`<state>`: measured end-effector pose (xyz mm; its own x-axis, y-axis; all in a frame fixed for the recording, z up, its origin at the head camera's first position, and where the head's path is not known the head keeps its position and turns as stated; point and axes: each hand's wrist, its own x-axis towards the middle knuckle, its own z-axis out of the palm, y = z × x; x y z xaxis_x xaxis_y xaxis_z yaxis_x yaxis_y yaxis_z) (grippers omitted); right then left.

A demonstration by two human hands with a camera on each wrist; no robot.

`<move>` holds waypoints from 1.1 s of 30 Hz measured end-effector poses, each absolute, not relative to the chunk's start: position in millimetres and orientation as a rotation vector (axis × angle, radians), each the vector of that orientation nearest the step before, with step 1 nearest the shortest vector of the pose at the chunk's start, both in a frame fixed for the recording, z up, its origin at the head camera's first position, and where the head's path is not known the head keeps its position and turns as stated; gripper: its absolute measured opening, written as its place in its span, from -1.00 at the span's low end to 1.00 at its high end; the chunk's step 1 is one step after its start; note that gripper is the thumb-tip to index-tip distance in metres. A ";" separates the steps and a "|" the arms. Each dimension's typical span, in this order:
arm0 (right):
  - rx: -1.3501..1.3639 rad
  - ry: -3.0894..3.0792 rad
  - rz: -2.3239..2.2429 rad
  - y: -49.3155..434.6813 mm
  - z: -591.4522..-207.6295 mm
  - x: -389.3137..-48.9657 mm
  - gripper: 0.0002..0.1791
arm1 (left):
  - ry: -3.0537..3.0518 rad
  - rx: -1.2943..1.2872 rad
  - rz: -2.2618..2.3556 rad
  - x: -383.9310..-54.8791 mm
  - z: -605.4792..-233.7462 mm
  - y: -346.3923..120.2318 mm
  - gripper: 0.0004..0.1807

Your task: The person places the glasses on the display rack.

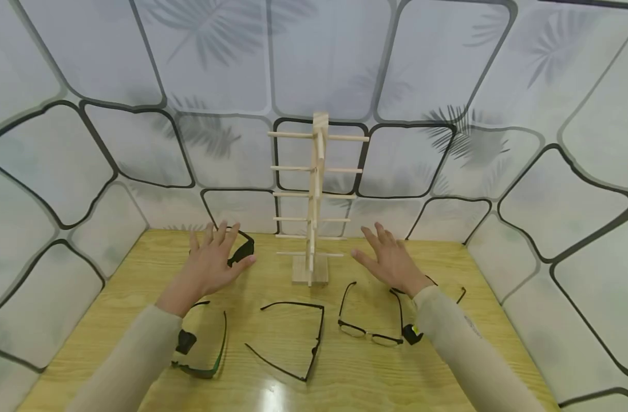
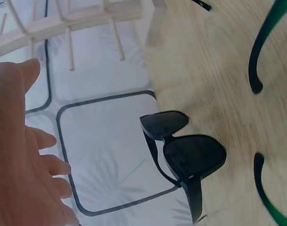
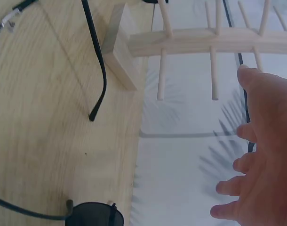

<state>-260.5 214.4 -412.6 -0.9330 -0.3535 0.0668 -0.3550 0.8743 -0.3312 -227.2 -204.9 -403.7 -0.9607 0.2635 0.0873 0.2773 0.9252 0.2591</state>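
My left hand hovers with spread fingers over the table's left side, holding nothing. Black sunglasses lie partly hidden behind it; in the left wrist view these sunglasses show both dark lenses. On the right, my right hand is likewise spread and holds nothing. Between the hands rises a wooden rack with several pairs of thin pegs, and no glasses hang on it. Below the right hand are half-rim eyeglasses. Another dark pair is mostly covered by the right sleeve.
Nearer the front lie green-framed glasses, partly behind the left sleeve, and black-framed glasses with their temples unfolded. The wooden table is bounded by patterned walls at the back and both sides.
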 end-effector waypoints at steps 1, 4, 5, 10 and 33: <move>0.584 -3.034 0.560 214.2 -413.4 -258.2 -0.08 | -3.022 -0.432 -0.448 -224.1 -404.0 -205.2 0.04; 0.610 -3.019 0.651 213.0 -414.7 -250.9 -0.09 | -2.989 -0.435 -0.572 -212.4 -403.2 -204.9 0.01; 0.619 -3.014 0.680 212.3 -415.0 -248.4 -0.10 | -2.975 -0.436 -0.613 -207.9 -403.0 -204.3 0.00; 0.667 -3.012 0.797 207.1 -416.9 -237.1 -0.11 | -2.905 -0.456 -0.798 -186.2 -405.6 -197.5 -0.09; 0.905 -3.091 0.931 168.8 -437.1 -212.1 -0.20 | -2.885 -0.364 -1.245 -126.1 -430.2 -167.1 -0.19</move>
<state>-212.1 168.8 -437.1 -0.8337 -0.5504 -0.0449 -0.4341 0.7033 -0.5629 -126.1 -167.1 -430.2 -0.9734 0.2180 0.0711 0.2013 0.6638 0.7203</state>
